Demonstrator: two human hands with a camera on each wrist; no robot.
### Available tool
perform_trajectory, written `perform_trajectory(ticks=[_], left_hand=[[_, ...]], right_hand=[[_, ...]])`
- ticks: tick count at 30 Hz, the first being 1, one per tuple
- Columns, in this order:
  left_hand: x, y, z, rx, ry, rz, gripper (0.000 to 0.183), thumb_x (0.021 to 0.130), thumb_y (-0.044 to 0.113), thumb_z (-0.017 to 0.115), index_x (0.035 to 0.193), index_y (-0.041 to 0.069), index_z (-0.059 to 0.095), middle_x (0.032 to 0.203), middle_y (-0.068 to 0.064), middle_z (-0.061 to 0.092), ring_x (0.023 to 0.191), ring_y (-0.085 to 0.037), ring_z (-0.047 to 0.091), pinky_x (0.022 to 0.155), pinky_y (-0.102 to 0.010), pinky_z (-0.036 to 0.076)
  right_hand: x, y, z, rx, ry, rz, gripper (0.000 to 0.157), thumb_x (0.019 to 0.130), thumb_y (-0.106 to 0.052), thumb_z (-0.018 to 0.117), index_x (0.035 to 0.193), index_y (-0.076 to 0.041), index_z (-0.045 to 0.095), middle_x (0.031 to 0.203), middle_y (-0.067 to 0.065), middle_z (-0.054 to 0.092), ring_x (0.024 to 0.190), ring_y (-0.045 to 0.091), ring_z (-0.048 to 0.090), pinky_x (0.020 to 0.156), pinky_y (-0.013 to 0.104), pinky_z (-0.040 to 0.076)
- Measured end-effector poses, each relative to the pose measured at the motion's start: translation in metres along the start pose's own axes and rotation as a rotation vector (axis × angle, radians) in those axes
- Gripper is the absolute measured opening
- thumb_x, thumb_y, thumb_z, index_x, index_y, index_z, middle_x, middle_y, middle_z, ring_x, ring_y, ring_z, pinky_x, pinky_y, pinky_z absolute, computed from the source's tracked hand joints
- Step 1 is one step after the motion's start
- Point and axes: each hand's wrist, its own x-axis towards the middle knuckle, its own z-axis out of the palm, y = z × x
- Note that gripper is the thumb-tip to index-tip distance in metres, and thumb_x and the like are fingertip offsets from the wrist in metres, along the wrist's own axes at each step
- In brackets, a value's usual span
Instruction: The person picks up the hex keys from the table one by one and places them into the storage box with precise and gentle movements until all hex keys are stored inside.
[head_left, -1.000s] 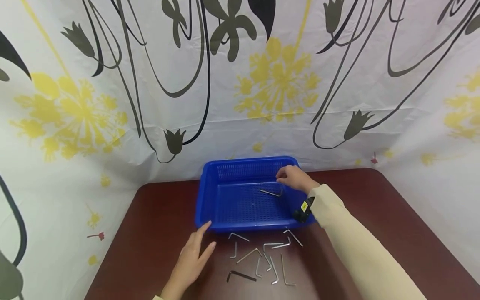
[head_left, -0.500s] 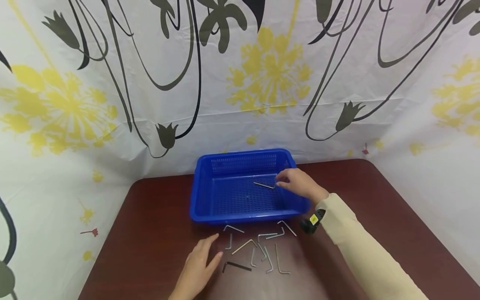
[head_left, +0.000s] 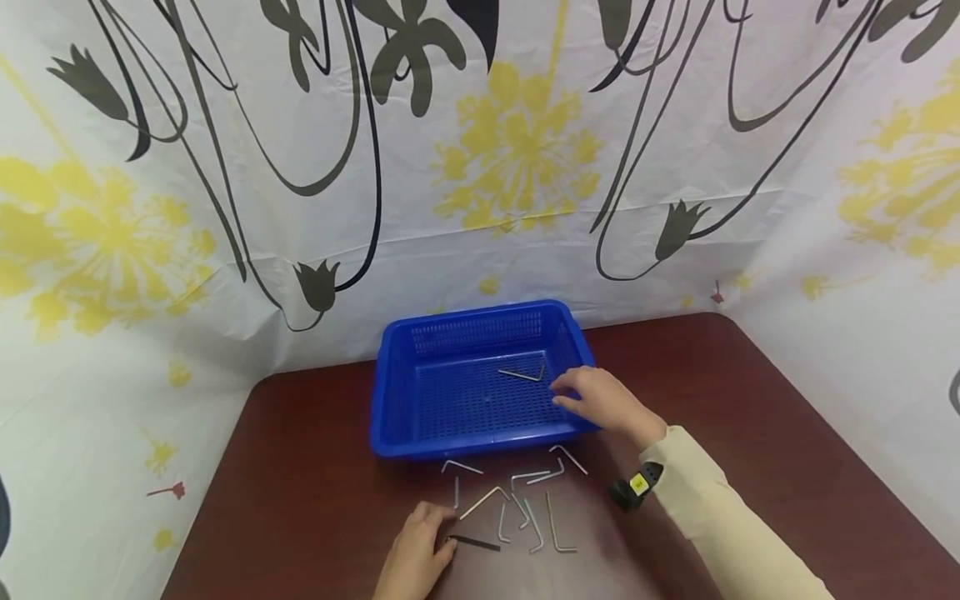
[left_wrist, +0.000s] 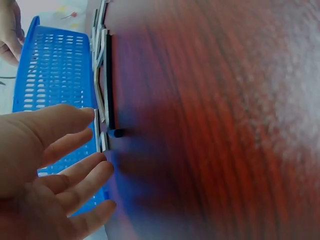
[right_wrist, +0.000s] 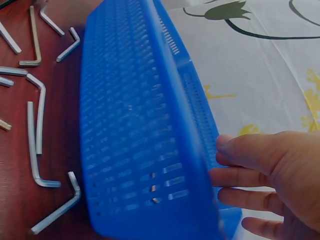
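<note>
My left hand is low over the table's near part, its thumb and fingers apart around the bent end of a black hex key. In the left wrist view, that key lies just past the fingertips, and the relaxed fingers hold nothing. Over the right edge of a blue plastic basket hovers my right hand, its fingers loosely bent with nothing in them. One metal hex key lies inside the basket, towards its right side. Several silver and brass-toned hex keys are scattered in front of it.
The dark red-brown table has rounded back corners. A white cloth printed with flowers hangs behind it and at both sides. A black device with a yellow label is strapped to my right wrist.
My left hand has come down and nearer to me, from beside the loose keys to the black hex key's bent end. My right hand has drawn back from inside the basket to its right edge.
</note>
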Motion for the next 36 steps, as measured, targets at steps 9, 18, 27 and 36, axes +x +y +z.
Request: perform_trajectory(ticks=[9,18,27,36], left_hand=[[0.001,-0.001,0.005,0.054,0.013,0.02,0.025,0.069,0.007,0.077,0.091,0.015,0.068,0.084,0.005,0.049,0.074,-0.014,0.054,0.06,-0.032,0.048],[0.008,0.001,0.002,0.011,0.004,0.058,0.017,0.069,-0.001,0.073,0.076,0.013,0.066,0.072,0.007,0.052,0.063,-0.008,0.053,0.053,-0.028,0.044],[0.013,-0.001,0.0,-0.002,0.002,0.083,0.019,0.067,-0.005,0.074,0.074,0.01,0.066,0.071,0.006,0.052,0.063,-0.011,0.055,0.054,-0.029,0.045],[0.014,0.001,0.005,-0.013,-0.001,0.063,0.019,0.062,-0.008,0.07,0.073,0.008,0.067,0.07,0.004,0.053,0.06,-0.007,0.051,0.052,-0.025,0.044]], right_hand=[[-0.017,-0.004,0.009,-0.085,0.081,-0.072,0.016,0.083,-0.016,0.069,0.094,-0.004,0.072,0.089,0.005,0.068,0.085,0.023,0.063,0.076,0.041,0.05],[-0.033,-0.008,0.01,-0.138,0.171,-0.108,0.013,0.081,-0.013,0.07,0.092,-0.007,0.072,0.087,0.004,0.067,0.082,0.022,0.06,0.071,0.04,0.048],[-0.047,-0.009,0.013,-0.133,0.207,-0.125,0.014,0.083,-0.013,0.068,0.095,-0.007,0.072,0.09,0.003,0.068,0.085,0.022,0.06,0.073,0.041,0.048],[-0.055,-0.004,0.021,-0.1,0.227,-0.115,0.021,0.081,-0.013,0.07,0.101,-0.006,0.071,0.095,0.005,0.068,0.091,0.022,0.061,0.08,0.043,0.047]])
